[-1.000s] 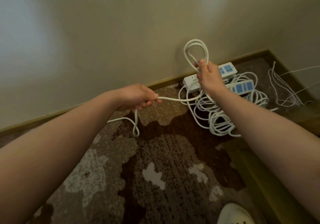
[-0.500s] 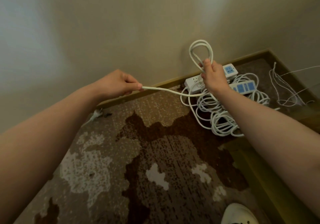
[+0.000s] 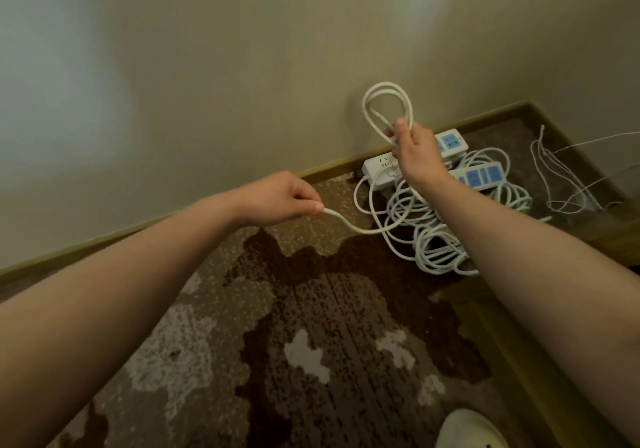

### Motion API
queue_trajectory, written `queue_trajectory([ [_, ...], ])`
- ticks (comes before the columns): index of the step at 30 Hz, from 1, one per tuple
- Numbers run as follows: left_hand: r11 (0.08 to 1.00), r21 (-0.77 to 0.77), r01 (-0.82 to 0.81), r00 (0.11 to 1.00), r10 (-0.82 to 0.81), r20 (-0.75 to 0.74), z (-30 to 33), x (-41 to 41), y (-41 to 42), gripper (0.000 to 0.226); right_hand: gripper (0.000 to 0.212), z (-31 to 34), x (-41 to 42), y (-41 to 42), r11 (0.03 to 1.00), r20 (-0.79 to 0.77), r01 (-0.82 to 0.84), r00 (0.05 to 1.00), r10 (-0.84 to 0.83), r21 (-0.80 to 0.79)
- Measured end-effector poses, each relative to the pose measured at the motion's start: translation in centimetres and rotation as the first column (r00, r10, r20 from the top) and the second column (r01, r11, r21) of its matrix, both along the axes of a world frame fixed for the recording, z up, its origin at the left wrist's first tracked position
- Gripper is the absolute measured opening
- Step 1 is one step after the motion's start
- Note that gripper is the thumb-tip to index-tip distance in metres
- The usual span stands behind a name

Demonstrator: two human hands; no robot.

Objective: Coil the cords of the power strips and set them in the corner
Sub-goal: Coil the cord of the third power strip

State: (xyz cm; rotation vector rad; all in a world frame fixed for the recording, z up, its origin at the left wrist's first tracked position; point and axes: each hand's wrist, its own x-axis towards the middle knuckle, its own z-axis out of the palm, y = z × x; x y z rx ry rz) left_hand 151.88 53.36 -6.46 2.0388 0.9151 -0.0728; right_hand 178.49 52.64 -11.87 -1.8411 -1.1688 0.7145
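Above the carpet, both hands grip the cord: right hand its loops, left hand its slack.

White cord looped upright (several turns), power strips piled cornerward.

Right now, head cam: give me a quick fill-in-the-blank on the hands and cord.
The right hand holds the cord's coiled ____ up.
The left hand pinches the cord's ____ end.
The power strips lie on the ____.
The cord is ____ in colour.

Missing: loops; free; carpet; white
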Motion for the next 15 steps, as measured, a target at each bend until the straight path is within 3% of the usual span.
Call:
queue_trajectory([
  [5, 0.974, -0.013, -0.228, 0.974, 0.228, 0.012, -1.1, -4.9, 1.9, 0.014, 0.037, -0.4, 0.5, -0.2, 1.0, 0.156, 0.0, 0.988, 0.0, -0.002],
  [10, 0.958, -0.048, -0.282, 0.958, 0.278, -0.073, -1.4, -8.6, 2.7, 0.015, 0.044, -0.3, 1.0, -0.5, 1.0, 0.217, 0.011, 0.976, -0.008, -0.012],
  [12, 0.964, -0.052, -0.26, 0.964, 0.257, -0.063, -1.1, -8.4, 2.6, 0.014, 0.043, 0.1, 0.8, -0.5, 1.0, 0.2, 0.015, 0.98, -0.014, -0.003],
  [15, 0.997, -0.024, -0.074, 0.995, 0.072, -0.072, -0.2, -5.7, 1.6, 0.012, 0.037, 0.6, 0.3, -0.3, 1.0, 0.124, -0.021, 0.992, 0.022, -0.01],
])
